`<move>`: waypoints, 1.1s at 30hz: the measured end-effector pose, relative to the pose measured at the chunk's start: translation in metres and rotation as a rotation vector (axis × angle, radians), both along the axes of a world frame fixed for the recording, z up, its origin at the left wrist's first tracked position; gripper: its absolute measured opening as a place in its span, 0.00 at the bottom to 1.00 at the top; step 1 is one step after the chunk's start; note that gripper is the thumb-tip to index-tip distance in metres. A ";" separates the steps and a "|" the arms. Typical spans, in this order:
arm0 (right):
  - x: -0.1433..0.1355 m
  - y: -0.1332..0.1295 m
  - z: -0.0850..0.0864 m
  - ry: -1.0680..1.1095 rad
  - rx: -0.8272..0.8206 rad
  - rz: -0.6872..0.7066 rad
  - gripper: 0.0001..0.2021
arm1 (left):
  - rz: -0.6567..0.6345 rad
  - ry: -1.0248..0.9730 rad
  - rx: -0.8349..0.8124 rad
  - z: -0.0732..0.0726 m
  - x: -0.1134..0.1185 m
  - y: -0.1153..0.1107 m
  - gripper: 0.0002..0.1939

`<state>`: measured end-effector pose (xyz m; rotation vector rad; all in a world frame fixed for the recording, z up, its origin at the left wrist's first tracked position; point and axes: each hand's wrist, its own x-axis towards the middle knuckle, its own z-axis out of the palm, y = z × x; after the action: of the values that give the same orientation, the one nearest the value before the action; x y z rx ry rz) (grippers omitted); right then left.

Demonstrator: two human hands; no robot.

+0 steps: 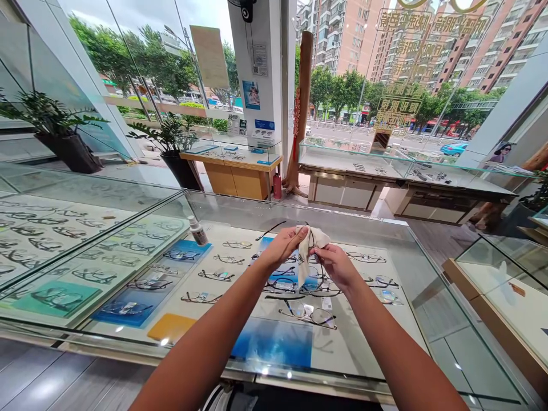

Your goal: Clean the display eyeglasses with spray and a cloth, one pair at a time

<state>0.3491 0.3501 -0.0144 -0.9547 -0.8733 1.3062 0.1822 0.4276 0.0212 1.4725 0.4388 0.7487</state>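
Over the glass display case [372, 217], a cream cleaning cloth [305, 257] with dark print hangs between both hands, folded around a pair of eyeglasses [270, 230]. One thin dark temple of this pair sticks out to the left; the cloth and fingers hide most of the frame. My left hand [285, 245] is closed, thumb on top, pinching the cloth over the eyeglasses. Close by on the right, the fingers of my right hand [336, 262] are closed on the cloth's other side. Whether they also grip the frame is hard to make out. Below the hands lie several eyeglasses [309, 314].
A small spray bottle [197, 230] stands at the left on the case. An orange-yellow flat piece [171, 327] lies nearer the front. Another glass case [505, 274] is to the right. Farther back are low display counters [342, 188], a wooden trunk [301, 114] and potted plants [173, 142].
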 end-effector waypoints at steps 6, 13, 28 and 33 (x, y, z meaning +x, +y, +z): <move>0.007 -0.002 0.006 0.111 -0.051 0.029 0.14 | -0.124 -0.059 -0.099 -0.005 -0.007 0.010 0.26; 0.001 0.000 0.000 0.088 -0.013 0.026 0.17 | 0.127 -0.047 0.017 -0.006 0.008 -0.001 0.27; 0.022 -0.013 0.030 -0.138 0.141 -0.066 0.15 | 0.094 -0.224 -0.200 -0.008 -0.001 0.022 0.31; 0.032 -0.028 0.050 -0.604 0.451 -0.336 0.12 | 0.023 -0.096 -0.338 -0.003 -0.025 0.038 0.27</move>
<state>0.3814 0.3217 0.0360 -1.0838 -1.3299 0.4918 0.1571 0.4656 0.0178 1.1129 0.4836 0.7215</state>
